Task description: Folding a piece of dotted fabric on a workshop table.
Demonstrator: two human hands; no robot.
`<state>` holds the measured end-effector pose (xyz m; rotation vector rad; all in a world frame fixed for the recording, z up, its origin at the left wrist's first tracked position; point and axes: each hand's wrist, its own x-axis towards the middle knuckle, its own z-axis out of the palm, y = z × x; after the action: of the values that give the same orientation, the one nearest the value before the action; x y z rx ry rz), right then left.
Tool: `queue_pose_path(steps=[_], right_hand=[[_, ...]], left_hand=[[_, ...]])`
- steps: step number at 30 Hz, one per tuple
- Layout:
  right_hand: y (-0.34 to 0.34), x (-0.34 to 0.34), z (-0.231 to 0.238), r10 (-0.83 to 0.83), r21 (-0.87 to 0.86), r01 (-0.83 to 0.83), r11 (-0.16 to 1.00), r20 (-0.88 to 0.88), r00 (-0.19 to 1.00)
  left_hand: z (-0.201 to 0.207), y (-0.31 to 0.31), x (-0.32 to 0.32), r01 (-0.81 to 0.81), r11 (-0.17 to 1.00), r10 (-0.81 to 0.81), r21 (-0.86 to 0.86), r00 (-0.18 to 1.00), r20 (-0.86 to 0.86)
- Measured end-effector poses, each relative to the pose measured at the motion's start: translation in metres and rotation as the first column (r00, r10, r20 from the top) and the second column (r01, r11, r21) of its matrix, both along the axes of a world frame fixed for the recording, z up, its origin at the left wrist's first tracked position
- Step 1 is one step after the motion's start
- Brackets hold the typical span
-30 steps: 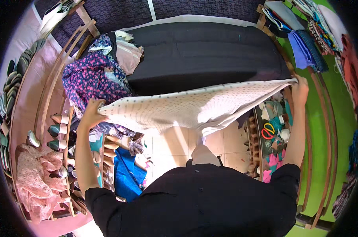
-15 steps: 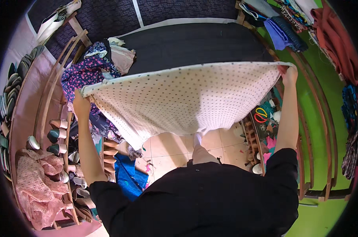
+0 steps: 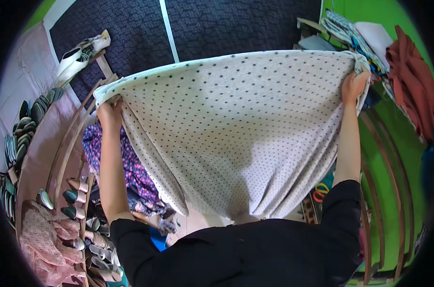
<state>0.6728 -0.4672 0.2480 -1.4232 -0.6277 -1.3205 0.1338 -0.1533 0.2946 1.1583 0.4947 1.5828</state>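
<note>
A large white cloth with small dark stars (image 3: 231, 119) is stretched between my two hands, its upper edge lifted in front of me and its lower part hanging in folds toward my body. My left hand (image 3: 110, 115) is closed on the cloth's upper left corner. At the upper right corner, my right hand (image 3: 355, 86) grips the bunched fabric. Both arms reach straight forward. The cloth covers most of what lies behind it, including the black surface seen earlier.
Dark floral fabric (image 3: 133, 162) lies beside my left forearm. Shoes (image 3: 76, 196) and pink lace cloth (image 3: 42, 234) are on the left racks. Wooden rails (image 3: 389, 172) run along the green wall at right, with a rust-red garment (image 3: 411, 81) above. Scissors (image 3: 321, 192) show below the cloth.
Both hands have raised the cloth's upper edge higher and farther forward. More of the cloth is spread out, and it now hides the black surface and most of the floor.
</note>
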Motion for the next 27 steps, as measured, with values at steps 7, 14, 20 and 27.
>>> queue_pose_path(steps=[7,14,20,27], right_hand=[[0.024,0.038,-0.031,-0.110,0.201,0.079,0.976,0.147,0.983],[0.028,0.043,-0.024,-0.083,0.136,0.057,0.989,0.188,0.979],[0.032,0.057,-0.033,-0.201,-0.023,0.203,0.979,0.077,0.977],[0.172,0.093,-0.136,0.026,-0.347,-0.186,0.919,-0.420,0.907]], left_hand=[[0.002,0.053,0.032,-0.184,0.878,0.080,0.443,0.967,0.243],[-0.019,0.112,0.059,-0.263,0.805,0.183,0.532,0.963,0.200],[-0.065,0.176,0.100,-0.337,0.774,0.385,0.536,0.923,0.024],[-0.212,0.284,0.122,-0.396,0.852,0.517,0.342,0.540,-0.664]])
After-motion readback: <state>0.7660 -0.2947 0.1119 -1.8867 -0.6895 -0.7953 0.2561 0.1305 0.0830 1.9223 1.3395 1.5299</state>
